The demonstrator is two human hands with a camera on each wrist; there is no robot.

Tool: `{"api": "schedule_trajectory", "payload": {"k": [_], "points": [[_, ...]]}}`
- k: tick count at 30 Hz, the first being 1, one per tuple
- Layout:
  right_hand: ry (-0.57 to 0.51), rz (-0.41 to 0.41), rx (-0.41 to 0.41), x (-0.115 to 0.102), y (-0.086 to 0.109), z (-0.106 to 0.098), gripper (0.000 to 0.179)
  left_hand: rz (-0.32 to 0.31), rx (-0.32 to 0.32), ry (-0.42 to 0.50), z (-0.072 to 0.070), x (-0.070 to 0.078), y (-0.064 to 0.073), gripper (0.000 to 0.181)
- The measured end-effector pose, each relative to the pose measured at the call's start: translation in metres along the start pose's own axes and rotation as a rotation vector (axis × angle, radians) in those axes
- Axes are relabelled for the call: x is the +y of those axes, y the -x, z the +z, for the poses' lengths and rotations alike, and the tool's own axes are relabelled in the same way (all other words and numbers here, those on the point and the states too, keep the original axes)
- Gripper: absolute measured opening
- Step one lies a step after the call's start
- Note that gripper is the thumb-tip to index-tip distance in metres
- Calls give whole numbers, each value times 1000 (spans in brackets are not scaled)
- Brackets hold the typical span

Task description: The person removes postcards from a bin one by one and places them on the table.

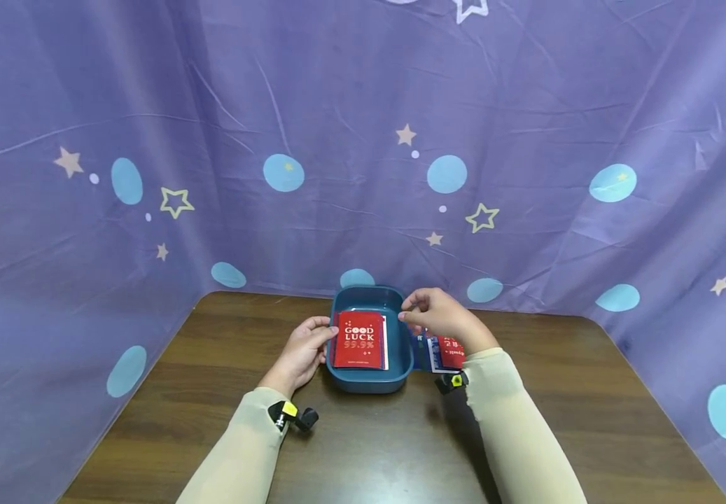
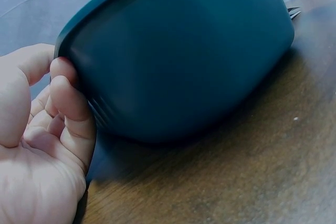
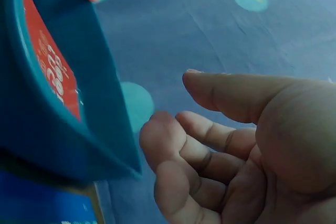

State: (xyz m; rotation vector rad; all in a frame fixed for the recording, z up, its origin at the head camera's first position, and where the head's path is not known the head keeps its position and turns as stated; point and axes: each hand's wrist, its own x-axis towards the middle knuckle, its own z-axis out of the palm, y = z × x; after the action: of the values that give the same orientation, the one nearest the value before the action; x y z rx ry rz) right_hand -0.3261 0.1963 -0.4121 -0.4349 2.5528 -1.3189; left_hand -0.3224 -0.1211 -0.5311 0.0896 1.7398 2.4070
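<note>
A teal plastic bin (image 1: 370, 386) stands on the table. Inside it lies a small stack topped by a red card (image 1: 359, 350) reading "GOOD LUCK 99.9%", with white and dark edges of others beneath. My left hand (image 1: 299, 352) grips the bin's left rim; in the left wrist view the thumb goes over the rim and the fingers bend against the outer wall. Above the bin's right rim hovers my right hand (image 1: 441, 316), fingers loosely bent and thumb apart, holding nothing. Under it, right of the bin, red and blue printed cards (image 1: 449, 355) are partly hidden.
The brown wooden table (image 1: 545, 406) has rounded far corners. A purple curtain (image 1: 350, 140) with stars and blue spots hangs close behind the bin and along both sides. Each wrist wears a black strap mount.
</note>
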Motion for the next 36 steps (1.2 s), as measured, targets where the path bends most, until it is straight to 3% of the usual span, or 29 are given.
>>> {"api": "schedule_trajectory", "payload": {"k": [5,11,16,21,26,36], "points": [[72,57,-68,-20,-23,18,31,-6,-11,2,0,0,1,30],[254,148,-163,-49,-61,43,41,-12,-12,-4,-2,4,0,34],[376,236,-158,-54,-83,61,35,-2,-11,-13,0,6,-2,33],[478,315,-98,-46,-89,78,39,-10,-4,-15,0,3,1,33],[599,318,-68,-36,-87,92,51,-16,5,-18,2,-2,3,29],[525,328,-45,-34,-88,90,46,-1,8,-17,1,-1,0,29]]}}
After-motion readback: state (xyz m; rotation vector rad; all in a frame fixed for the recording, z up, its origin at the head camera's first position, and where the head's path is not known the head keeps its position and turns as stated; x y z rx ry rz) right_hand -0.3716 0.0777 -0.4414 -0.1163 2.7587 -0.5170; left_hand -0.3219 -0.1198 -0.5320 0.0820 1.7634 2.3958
